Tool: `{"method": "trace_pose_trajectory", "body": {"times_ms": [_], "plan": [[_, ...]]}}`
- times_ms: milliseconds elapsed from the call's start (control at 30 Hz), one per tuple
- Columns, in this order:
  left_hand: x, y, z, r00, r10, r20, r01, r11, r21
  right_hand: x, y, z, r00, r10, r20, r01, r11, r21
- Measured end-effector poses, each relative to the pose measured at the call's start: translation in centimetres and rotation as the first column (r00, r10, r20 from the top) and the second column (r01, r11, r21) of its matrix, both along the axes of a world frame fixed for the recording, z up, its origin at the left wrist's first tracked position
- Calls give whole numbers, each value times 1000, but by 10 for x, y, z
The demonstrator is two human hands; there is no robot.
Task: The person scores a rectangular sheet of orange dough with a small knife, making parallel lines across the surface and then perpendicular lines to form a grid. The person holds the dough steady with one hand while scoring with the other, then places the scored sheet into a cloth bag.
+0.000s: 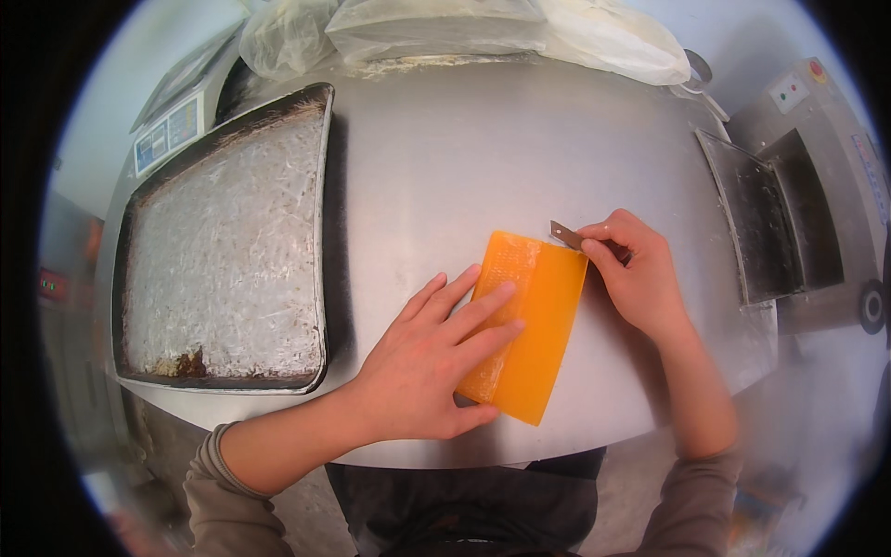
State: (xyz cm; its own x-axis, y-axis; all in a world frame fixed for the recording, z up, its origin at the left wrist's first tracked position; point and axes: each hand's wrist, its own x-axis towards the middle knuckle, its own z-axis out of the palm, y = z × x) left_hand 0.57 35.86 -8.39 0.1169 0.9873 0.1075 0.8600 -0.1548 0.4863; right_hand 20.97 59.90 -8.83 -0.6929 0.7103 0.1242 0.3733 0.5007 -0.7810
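Note:
A yellow-orange rectangular piece point(549, 325) lies slightly slanted on the steel table, near its front edge. A paler, finely textured strip runs down its left side; the right side looks smooth. My left hand point(429, 357) rests over the piece's left side with fingers spread, its thumb by the lower left corner. In a pinch between thumb and fingers, my right hand point(636, 269) grips a small flat metal blade point(564, 234). The blade's angled tip points left, right by the piece's top edge. Whether it touches the piece, I cannot tell.
A worn, dark-rimmed baking tray point(227, 251) takes up the table's left side. Behind it stands a scale point(169, 135). Clear plastic bags point(436, 28) line the back. On the right is a steel machine point(789, 195) with a red button and a metal flap reaching over the table point(520, 139).

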Motion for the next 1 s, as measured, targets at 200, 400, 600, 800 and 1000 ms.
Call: {"method": "trace_pose_trajectory", "body": {"times_ms": [200,400,600,800,1000], "plan": [[0,0,0,1000,-3,-2,3,1000,2,0,4,-4,999,-18,-31,18,1000,13],[0,0,1,1000,-2,3,2,1000,6,1,8,-3,998,-69,5,69,993,-94],[-3,5,-7,987,103,124,-112,991,72,-4,15,-3,995,-98,2,97,979,-177],[-3,40,-8,917,382,118,-395,911,121,-3,29,-5,995,-73,-69,55,971,-232],[22,59,4,841,535,-81,-527,844,100,3,37,-3,997,-1,-80,-22,956,-292]]}}
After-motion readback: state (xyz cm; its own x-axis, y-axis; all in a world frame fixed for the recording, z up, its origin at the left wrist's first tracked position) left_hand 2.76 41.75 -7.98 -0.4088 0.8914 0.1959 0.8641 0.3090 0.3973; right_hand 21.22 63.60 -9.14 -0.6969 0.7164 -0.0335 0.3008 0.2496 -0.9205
